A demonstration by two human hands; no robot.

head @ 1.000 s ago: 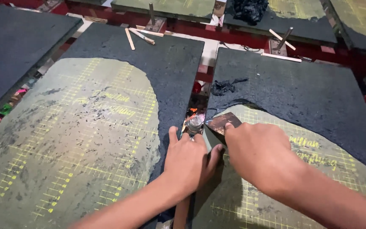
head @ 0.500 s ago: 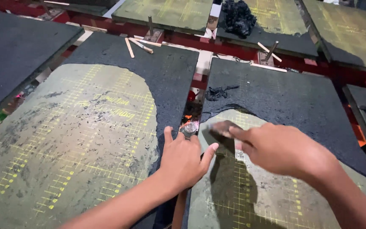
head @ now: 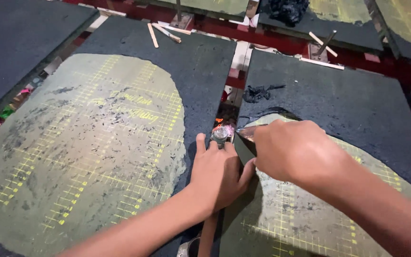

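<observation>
Left hand (head: 217,173): flat and spread, fingers unclenched, pressing the gap between two boards, fingertips at a small metal fitting (head: 220,134).
Right hand (head: 295,150): clenched around a flat metal scraper (head: 246,132), blade tip just beside the fitting.
Left board (head: 86,138): green gridded mat, dark rough coating scraped off in a rounded patch.
Right board (head: 338,109): same coating, grainy, partly cleared.
Scrapings (head: 259,93): black crumpled clump on the right board.
Wooden sticks (head: 160,32): loose, far edge.

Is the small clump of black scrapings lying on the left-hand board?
No: the black clump lies on the right board, beyond the right hand.
</observation>
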